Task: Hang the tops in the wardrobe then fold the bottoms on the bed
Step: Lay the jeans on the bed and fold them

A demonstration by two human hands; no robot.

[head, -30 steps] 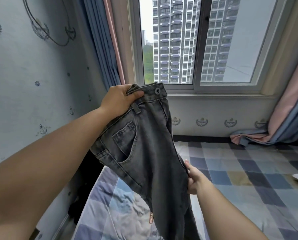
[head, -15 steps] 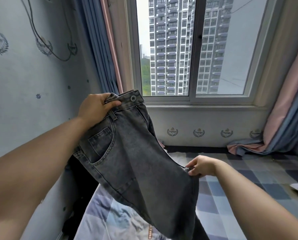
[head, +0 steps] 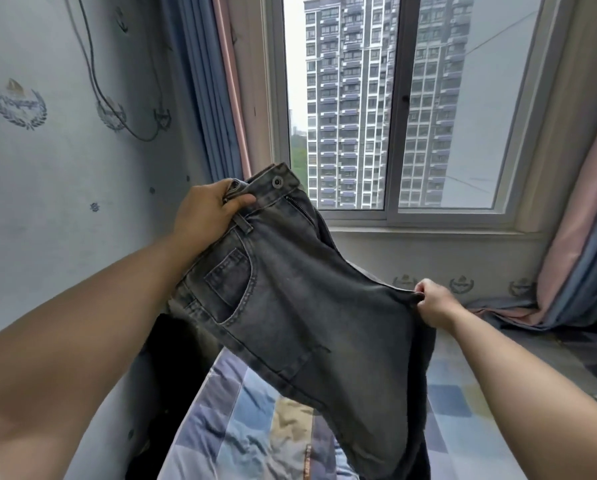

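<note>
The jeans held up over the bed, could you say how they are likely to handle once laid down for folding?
The jeans look floppy: the legs hang limp between the left hand and right hand. Thick seams suggest some weight, so they would probably stay put on the bed.

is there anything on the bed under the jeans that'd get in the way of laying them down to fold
Nothing visible does. Both hands already hold the grey jeans: the left hand grips the waistband, the right hand pinches the seam. The checked bedsheet below shows only wrinkles, though the jeans hide part of it.
</note>
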